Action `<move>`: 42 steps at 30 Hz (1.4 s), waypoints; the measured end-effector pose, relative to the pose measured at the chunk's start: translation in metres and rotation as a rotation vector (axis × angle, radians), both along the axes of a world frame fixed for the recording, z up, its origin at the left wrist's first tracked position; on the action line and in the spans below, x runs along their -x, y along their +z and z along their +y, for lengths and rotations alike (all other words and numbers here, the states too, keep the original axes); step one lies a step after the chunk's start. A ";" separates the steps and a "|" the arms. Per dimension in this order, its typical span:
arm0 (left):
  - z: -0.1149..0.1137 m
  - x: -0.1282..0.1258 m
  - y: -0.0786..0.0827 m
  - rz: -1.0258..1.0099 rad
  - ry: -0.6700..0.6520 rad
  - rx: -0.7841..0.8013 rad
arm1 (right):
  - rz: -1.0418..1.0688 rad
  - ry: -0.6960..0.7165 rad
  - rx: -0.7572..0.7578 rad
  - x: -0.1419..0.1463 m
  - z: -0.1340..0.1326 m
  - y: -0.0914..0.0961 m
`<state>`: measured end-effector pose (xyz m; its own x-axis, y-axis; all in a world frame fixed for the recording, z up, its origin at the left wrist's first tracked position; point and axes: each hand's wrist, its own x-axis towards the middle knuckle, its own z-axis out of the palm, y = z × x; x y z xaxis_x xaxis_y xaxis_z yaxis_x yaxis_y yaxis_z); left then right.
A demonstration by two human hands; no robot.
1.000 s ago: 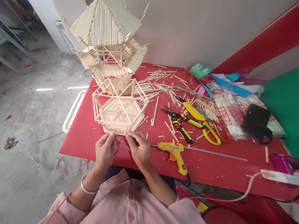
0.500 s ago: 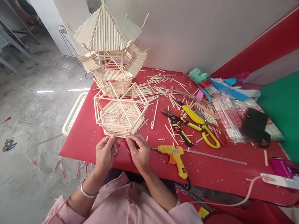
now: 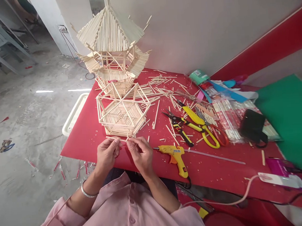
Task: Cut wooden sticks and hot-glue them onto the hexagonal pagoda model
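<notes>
My left hand (image 3: 107,154) and my right hand (image 3: 141,155) are close together at the front of the table, fingertips pinched. Between them runs a thin wooden stick (image 3: 122,140), one end in each hand. Just beyond the fingers sits a hexagonal stick frame (image 3: 126,124) with a patterned stick floor and open upright sides. Behind it rises a tiered pagoda model (image 3: 109,35) built of the same sticks. A yellow glue gun (image 3: 178,157) lies to the right of my right hand, with a clear glue stick in its back.
Loose sticks (image 3: 156,90) are strewn over the red table (image 3: 82,138). Pliers (image 3: 179,128), yellow-handled scissors (image 3: 208,133), bagged chopsticks (image 3: 226,116) and a black object (image 3: 252,125) lie to the right. A white power strip (image 3: 281,180) with cords is near the front right edge.
The stick between my hands now shows more plainly, lying nearly level between the fingertips. My hands have barely moved. The view has shifted slightly.
</notes>
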<state>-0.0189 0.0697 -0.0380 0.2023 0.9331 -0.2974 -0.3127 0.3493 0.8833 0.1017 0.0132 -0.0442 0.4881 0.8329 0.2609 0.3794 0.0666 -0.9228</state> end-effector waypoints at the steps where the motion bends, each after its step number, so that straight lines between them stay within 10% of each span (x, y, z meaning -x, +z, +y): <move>1: -0.001 0.001 -0.001 0.015 -0.009 -0.014 | 0.007 -0.008 0.016 0.000 0.000 0.001; 23: -0.004 0.006 -0.002 -0.082 -0.047 -0.006 | 0.080 -0.068 -0.046 -0.009 -0.015 0.020; 33: -0.002 -0.004 0.007 -0.061 0.021 0.026 | -0.518 0.111 0.183 -0.029 -0.050 0.001; 42: 0.002 -0.007 0.008 -0.040 0.026 0.082 | -0.598 0.016 0.002 -0.011 -0.034 0.007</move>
